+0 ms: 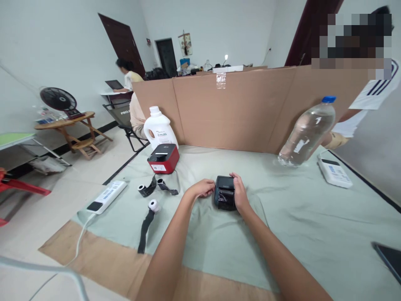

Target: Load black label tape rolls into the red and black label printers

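1. While both hands close on it, the small black label printer (224, 192) sits on the pale green cloth (297, 225) near the middle of the table, well in front of the cardboard screen (244, 108).
2. Left hand (203, 188): fingers curled, tips touching the printer's left side. Right hand (240, 194): wrapped around the right side, thumb toward the top edge. Both grip it; whether it is lifted off the cloth cannot be told.
3. Handling, judged: rigid plastic shell, compact, probably light enough for 1 hand. Smooth casing may slip; the glossy dark film or ribbon at the front face looks thin and easy to crease or tear.
4. Best hold, judged: the 2 flat side walls, as now, keeping fingers off the glossy front and off the lid seam.
5. Nearby, left of the hands: 3 small rolls with dark tape trailing out (149, 211), a red and black printer (163, 159), a white jug (159, 129) and a white power strip (106, 196).
6. Right: a clear water bottle (307, 133) leaning toward the cardboard, and a white device (334, 172) just beside it.
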Tool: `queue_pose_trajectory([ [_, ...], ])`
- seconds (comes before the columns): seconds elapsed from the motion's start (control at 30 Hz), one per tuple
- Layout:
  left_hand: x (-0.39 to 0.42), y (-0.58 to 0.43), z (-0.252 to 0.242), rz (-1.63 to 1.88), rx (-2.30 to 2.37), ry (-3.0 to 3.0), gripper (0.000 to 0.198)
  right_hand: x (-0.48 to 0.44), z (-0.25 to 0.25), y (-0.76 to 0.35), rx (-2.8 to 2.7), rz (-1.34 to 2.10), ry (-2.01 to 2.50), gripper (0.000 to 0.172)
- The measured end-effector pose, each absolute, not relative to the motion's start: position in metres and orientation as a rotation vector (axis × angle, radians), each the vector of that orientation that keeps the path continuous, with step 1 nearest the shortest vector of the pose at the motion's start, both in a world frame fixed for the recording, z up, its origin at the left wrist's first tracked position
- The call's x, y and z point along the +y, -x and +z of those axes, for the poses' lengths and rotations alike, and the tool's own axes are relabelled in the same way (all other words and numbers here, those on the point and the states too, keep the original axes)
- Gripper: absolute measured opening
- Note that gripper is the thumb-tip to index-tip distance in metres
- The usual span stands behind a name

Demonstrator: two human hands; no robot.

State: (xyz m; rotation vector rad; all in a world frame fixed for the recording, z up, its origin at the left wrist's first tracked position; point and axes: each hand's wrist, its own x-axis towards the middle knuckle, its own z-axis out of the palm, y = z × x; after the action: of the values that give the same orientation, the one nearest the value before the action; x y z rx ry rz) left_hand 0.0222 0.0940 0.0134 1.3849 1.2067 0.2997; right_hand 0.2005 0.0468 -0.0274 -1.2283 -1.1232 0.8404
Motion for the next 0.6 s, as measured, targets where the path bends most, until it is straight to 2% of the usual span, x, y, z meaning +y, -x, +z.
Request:
queue_pose_trajectory([
  [0.4, 0.098, -0.018, 0.01, 0.273, 1.172, -1.38, 0.02, 0.044, -0.025, -0.202, -1.094, 0.847, 1.271, 0.058],
  [0.6, 0.091, -0.016, 0.02, 0.294, 1.157, -1.383, 0.018, 0.047, -0.029, -0.206, -1.049, 0.887, 1.235, 0.05],
])
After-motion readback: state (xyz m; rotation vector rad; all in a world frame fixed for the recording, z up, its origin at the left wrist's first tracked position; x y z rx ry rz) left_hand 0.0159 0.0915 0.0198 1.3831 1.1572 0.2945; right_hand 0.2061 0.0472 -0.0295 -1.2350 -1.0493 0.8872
